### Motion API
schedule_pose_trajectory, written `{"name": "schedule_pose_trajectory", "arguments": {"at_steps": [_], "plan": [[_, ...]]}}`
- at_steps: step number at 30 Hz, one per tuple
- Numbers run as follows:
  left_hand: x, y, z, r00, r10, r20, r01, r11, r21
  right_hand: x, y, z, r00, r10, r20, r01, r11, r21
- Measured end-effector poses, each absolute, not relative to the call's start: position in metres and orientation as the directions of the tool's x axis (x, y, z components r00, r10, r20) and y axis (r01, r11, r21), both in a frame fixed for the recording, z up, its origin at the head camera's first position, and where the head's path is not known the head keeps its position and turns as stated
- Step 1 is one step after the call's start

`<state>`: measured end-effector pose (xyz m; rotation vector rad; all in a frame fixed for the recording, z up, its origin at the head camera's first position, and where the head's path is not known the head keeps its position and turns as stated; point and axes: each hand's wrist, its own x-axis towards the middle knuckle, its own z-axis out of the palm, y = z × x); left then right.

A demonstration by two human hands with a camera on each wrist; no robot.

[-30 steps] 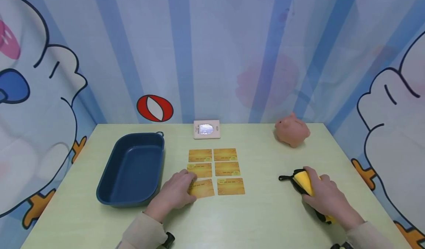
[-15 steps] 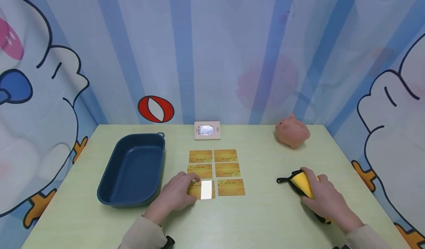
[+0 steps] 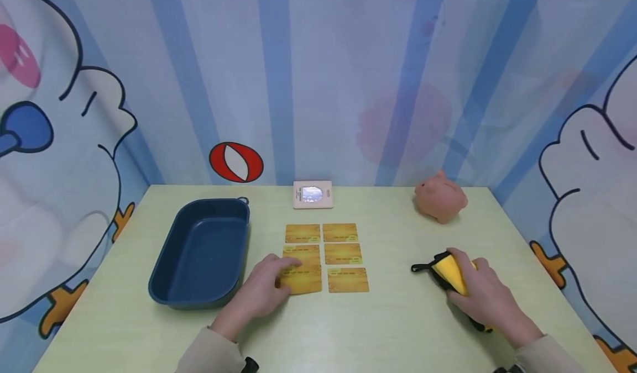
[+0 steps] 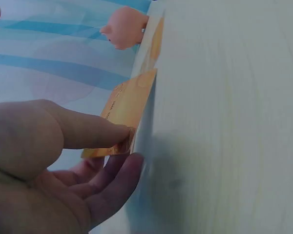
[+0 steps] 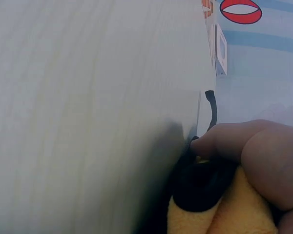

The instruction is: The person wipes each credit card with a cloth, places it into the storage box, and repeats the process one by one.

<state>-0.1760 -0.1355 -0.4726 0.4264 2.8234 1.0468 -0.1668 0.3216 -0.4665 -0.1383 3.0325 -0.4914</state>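
In the head view, my left hand [image 3: 261,290] pinches the near-left gold card [image 3: 304,282] at its left end. Seen from the left wrist, that card [image 4: 129,100] tilts up from the tabletop, thumb on one face and fingers behind it. Several more gold cards, such as the near-right one [image 3: 348,280], lie flat in two columns beside and beyond it. Over on the right, my right hand [image 3: 490,298] grips a fuzzy yellow cloth bundle with black trim [image 3: 450,271] and a black loop pointing left. Its fingers' far side is hidden in the right wrist view.
Left of the cards stands a deep blue tray [image 3: 171,246]. A small pink box [image 3: 312,194] with a shiny window is at the table's back edge, and a pink piggy bank [image 3: 440,197] stands at the back right. A patterned curtain [image 3: 323,85] hangs behind.
The card under my left hand has tilted up, its bright glare is gone, and its far edge now meets the card behind. The right hand with the yellow bundle has shifted slightly left.
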Motion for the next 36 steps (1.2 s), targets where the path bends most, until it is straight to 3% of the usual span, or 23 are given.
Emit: {"name": "schedule_pose_trajectory", "arguments": {"at_steps": [13,21,28,36], "plan": [[-0.178,-0.136,-0.464,-0.939,0.338,-0.066,0.088,0.420,0.903,-0.174,0.317,-0.453,-0.993,-0.113,-0.014,-0.101,0.933,-0.345],[-0.183,-0.126,-0.461,-0.961,0.272,-0.046,0.016,0.221,0.975,-0.183,0.305,-0.445,-0.970,-0.219,0.106,-0.243,0.902,-0.358],[-0.189,-0.113,-0.459,-0.971,0.237,-0.045,0.001,0.190,0.982,-0.191,0.287,-0.436,-0.931,-0.313,0.189,-0.363,0.855,-0.371],[-0.197,-0.104,-0.461,-0.971,0.231,-0.067,-0.031,0.155,0.987,-0.199,0.260,-0.419,-0.842,-0.441,0.311,-0.535,0.753,-0.384]]}}
